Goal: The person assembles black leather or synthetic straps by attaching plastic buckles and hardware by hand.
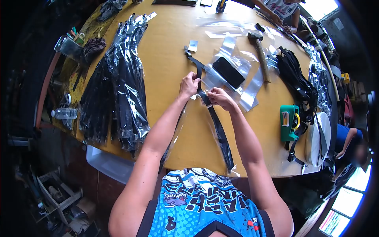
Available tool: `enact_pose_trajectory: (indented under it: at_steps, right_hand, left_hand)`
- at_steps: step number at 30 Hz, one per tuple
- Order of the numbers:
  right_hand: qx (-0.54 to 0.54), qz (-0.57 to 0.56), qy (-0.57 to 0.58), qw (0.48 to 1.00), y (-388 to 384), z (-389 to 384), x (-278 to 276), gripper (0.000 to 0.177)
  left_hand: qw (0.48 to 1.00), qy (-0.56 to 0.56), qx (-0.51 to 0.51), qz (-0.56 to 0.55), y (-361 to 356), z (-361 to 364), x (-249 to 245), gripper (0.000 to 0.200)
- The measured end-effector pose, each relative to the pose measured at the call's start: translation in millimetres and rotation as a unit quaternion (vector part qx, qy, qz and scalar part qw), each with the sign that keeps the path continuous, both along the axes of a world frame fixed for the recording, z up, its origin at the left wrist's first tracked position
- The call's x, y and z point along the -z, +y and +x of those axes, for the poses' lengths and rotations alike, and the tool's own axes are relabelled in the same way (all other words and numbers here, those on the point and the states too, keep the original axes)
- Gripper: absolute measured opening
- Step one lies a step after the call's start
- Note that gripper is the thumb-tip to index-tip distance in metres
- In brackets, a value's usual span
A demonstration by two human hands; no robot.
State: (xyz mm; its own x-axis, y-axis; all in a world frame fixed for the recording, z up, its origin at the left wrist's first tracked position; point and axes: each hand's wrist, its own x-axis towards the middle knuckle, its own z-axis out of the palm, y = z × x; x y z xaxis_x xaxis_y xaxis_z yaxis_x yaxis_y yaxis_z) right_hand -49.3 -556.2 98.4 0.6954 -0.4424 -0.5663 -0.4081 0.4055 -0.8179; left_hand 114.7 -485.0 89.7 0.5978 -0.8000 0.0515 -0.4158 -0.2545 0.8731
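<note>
A long black strap (200, 72) runs down the middle of the table, with a small dark fitting at its far end. My left hand (189, 84) is closed round the strap near the middle. Lower and to the right, my right hand (222, 98) pinches the strap's edge. Below it, the strap's lower length lies in a clear plastic sleeve (222, 138) reaching the table's near edge. Another dark length passes under my left forearm, partly hidden. Just right of my hands, a black phone (228, 72) rests on clear plastic bags (251, 91).
Many plastic-wrapped black straps (128, 79) are piled at left, near a water bottle (64, 113). On the right are a hammer (260, 57), loose black straps (296, 75), a green tape dispenser (289, 122) and a white roll (318, 138). Other people (282, 14) are at the table's far right.
</note>
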Motion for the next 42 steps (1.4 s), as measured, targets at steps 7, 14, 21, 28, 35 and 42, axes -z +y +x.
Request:
enact_pose_trajectory:
  at_steps: [7, 14, 21, 28, 35, 42]
  right_hand:
    - [-0.036, -0.063, 0.080, 0.994, -2.0, 20.0, -12.2, 0.022]
    - [-0.056, -0.055, 0.074, 0.994, -13.4, 23.0, 4.8, 0.019]
    - [-0.040, -0.099, 0.064, 0.992, -18.3, 31.6, 2.3, 0.031]
    - [-0.074, 0.018, -0.024, 0.997, -10.0, 12.7, -3.7, 0.023]
    - [-0.158, -0.016, 0.009, 0.987, -1.0, -3.1, -16.6, 0.020]
    - [-0.166, 0.012, 0.002, 0.986, 19.8, -32.7, -13.4, 0.024]
  left_hand:
    - [0.998, 0.034, -0.043, -0.030, 1.3, 0.1, 4.7, 0.021]
    - [0.986, 0.167, 0.017, -0.019, -1.8, 7.0, 21.2, 0.020]
    - [0.967, 0.247, 0.054, -0.019, -2.6, 16.8, 19.0, 0.022]
    - [0.932, 0.325, 0.075, 0.139, 34.8, 22.9, -20.3, 0.055]
    - [0.907, 0.360, 0.127, 0.176, 60.0, 14.6, -7.0, 0.049]
    - [0.879, 0.470, 0.062, 0.045, 86.2, -11.7, -1.5, 0.033]
